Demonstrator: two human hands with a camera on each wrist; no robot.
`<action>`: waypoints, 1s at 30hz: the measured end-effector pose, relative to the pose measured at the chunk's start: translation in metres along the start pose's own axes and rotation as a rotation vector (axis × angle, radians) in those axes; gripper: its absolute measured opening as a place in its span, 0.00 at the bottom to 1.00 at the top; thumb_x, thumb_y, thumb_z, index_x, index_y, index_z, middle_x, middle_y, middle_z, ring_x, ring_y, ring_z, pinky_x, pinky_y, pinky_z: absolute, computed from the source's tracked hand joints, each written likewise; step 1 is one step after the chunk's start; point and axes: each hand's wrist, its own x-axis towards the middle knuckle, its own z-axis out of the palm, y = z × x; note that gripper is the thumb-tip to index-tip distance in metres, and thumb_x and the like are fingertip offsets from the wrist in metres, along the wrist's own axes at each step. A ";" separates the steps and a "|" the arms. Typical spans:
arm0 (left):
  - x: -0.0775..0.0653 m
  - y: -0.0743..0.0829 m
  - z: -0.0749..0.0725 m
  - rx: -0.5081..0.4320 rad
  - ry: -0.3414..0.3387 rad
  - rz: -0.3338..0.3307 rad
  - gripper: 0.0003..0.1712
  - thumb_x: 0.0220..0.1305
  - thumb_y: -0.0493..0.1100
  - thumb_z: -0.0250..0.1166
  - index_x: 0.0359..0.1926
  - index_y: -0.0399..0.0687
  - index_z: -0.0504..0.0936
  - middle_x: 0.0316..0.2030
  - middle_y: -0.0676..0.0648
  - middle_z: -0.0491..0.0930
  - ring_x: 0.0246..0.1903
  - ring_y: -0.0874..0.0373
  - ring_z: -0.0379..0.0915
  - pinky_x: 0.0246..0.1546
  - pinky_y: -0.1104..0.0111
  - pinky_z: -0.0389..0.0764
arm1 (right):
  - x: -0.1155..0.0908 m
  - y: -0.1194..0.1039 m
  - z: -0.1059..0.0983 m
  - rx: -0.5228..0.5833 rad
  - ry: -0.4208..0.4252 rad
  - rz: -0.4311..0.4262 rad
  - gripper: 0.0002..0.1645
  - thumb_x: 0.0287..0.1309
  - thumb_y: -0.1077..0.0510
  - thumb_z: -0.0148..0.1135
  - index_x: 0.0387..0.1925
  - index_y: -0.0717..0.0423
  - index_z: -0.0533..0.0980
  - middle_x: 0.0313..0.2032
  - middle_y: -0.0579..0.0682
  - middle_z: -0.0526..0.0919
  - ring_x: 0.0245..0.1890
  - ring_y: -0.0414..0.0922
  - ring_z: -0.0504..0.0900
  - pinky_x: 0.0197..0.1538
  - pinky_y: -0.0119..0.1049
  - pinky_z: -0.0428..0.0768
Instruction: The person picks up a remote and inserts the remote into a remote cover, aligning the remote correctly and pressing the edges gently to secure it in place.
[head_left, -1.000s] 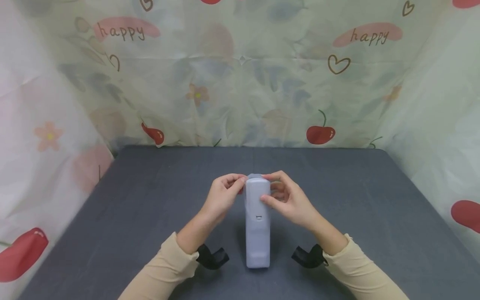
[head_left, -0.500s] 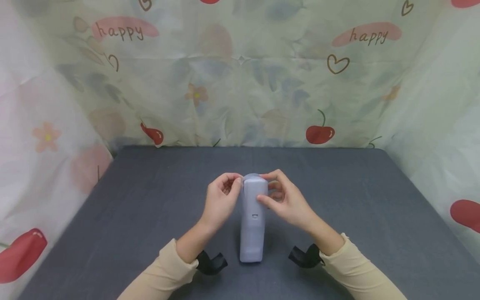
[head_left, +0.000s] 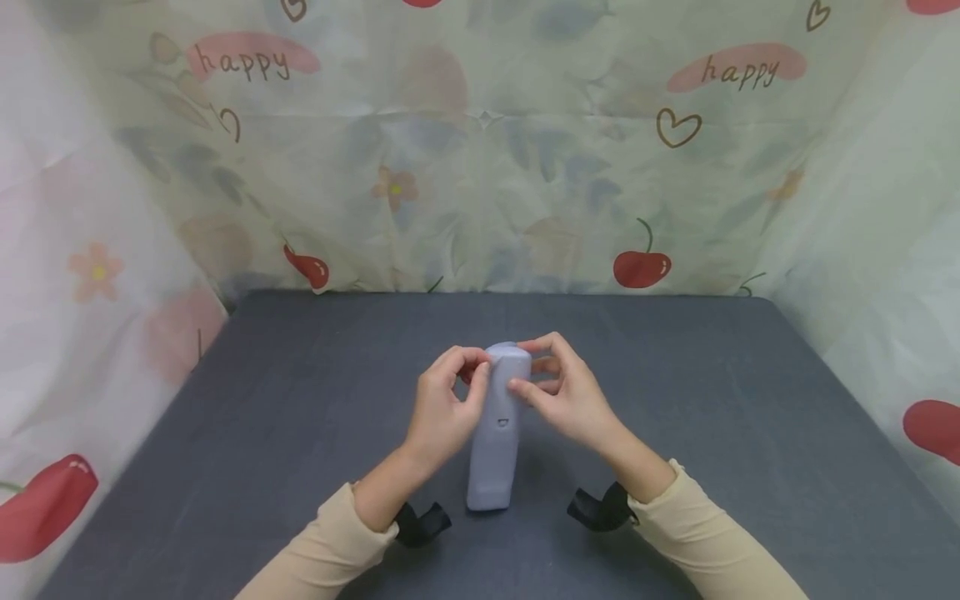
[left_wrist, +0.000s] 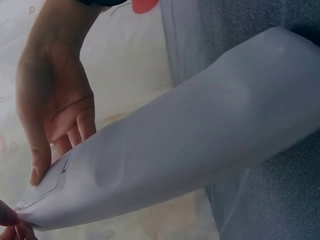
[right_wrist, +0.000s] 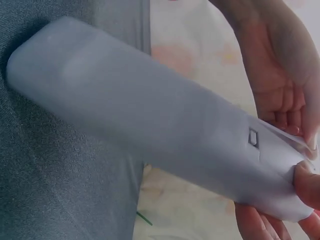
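A long, pale lavender plastic device with rounded ends stands tilted over the table, its lower end at the tabletop and leaning left. A small latch mark sits at the edge of a cover panel on its face. My left hand pinches at the upper left edge of the device, thumb and forefinger together; a thin lifted edge shows there in the right wrist view. My right hand grips the upper end from the right, thumb on the face near the panel, fingers behind. The device's far side is hidden.
The dark grey tabletop spreads around the hands. A patterned cloth hangs behind it and along both sides. A black wrist strap end sticks out by the left cuff, another black strap end by the right.
The device has tilted, its lower end swinging left and away. The right hand has moved slightly left and up with it. The left hand stays at the upper left edge.
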 end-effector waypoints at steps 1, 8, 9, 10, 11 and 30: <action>0.000 0.000 0.000 0.009 -0.003 0.014 0.04 0.62 0.31 0.58 0.35 0.37 0.79 0.29 0.43 0.77 0.29 0.58 0.70 0.32 0.69 0.76 | 0.001 -0.001 -0.001 0.011 -0.002 0.009 0.23 0.57 0.64 0.62 0.52 0.59 0.64 0.52 0.63 0.74 0.37 0.55 0.85 0.37 0.41 0.84; -0.001 0.001 0.003 0.109 0.018 0.138 0.04 0.60 0.29 0.59 0.34 0.37 0.79 0.28 0.44 0.77 0.29 0.57 0.72 0.32 0.71 0.76 | 0.009 -0.003 -0.004 0.037 -0.006 0.057 0.24 0.56 0.63 0.62 0.53 0.58 0.65 0.53 0.62 0.73 0.39 0.56 0.85 0.38 0.40 0.84; 0.000 0.001 0.003 0.124 0.020 0.151 0.04 0.59 0.29 0.59 0.34 0.37 0.79 0.28 0.44 0.77 0.30 0.57 0.72 0.32 0.70 0.76 | 0.010 -0.004 -0.004 0.034 -0.004 0.062 0.24 0.56 0.63 0.62 0.53 0.57 0.65 0.52 0.62 0.74 0.39 0.56 0.85 0.37 0.40 0.84; 0.000 0.000 0.002 0.142 0.021 0.164 0.04 0.59 0.29 0.59 0.34 0.37 0.79 0.28 0.44 0.78 0.30 0.57 0.72 0.32 0.70 0.77 | 0.011 -0.004 -0.004 0.032 -0.003 0.066 0.24 0.56 0.63 0.63 0.53 0.57 0.65 0.52 0.62 0.74 0.39 0.56 0.85 0.37 0.40 0.84; 0.000 0.000 0.002 0.158 0.020 0.177 0.04 0.59 0.29 0.59 0.35 0.37 0.79 0.29 0.44 0.78 0.30 0.57 0.72 0.33 0.71 0.76 | 0.011 -0.005 -0.004 0.028 0.000 0.071 0.24 0.56 0.63 0.63 0.53 0.57 0.65 0.51 0.62 0.75 0.39 0.55 0.85 0.37 0.40 0.84; 0.005 -0.028 -0.001 -0.224 -0.455 -0.407 0.38 0.62 0.44 0.62 0.68 0.48 0.54 0.57 0.38 0.72 0.54 0.44 0.74 0.51 0.54 0.77 | 0.013 0.000 -0.016 0.052 0.025 0.081 0.26 0.57 0.63 0.62 0.54 0.56 0.63 0.46 0.67 0.78 0.35 0.51 0.86 0.37 0.48 0.83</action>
